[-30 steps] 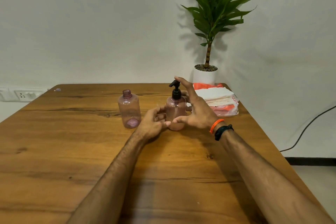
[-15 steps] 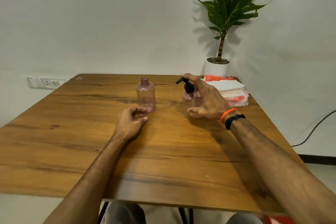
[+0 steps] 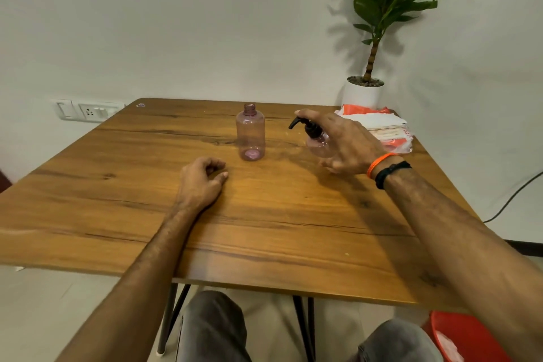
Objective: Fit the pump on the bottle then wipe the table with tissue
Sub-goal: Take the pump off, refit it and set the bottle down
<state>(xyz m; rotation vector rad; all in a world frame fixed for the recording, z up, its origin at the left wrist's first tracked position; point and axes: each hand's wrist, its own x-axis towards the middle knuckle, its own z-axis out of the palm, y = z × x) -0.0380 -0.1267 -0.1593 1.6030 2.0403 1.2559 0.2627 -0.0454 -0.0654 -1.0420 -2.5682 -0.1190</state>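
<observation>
A clear pink bottle (image 3: 318, 146) with a black pump (image 3: 305, 126) on its neck stands at the back right of the wooden table (image 3: 264, 229). My right hand (image 3: 343, 142) wraps around this bottle from the right, forefinger lying over the pump head. A second pink bottle (image 3: 250, 136), without any pump and with an open neck, stands upright to its left. My left hand (image 3: 201, 181) rests on the table in front of that open bottle, fingers loosely curled, holding nothing. A pack of tissues (image 3: 382, 129) lies behind my right hand.
A potted plant (image 3: 373, 38) in a white pot stands at the table's far right corner. A wall socket (image 3: 88, 110) is at the left. A red bin (image 3: 467, 338) sits on the floor at the lower right, and my knees show below the table's front edge.
My left hand has let go of the pump bottle and drawn back onto the table. The view has pulled back and tilted down. My right hand stays on the pump bottle.
</observation>
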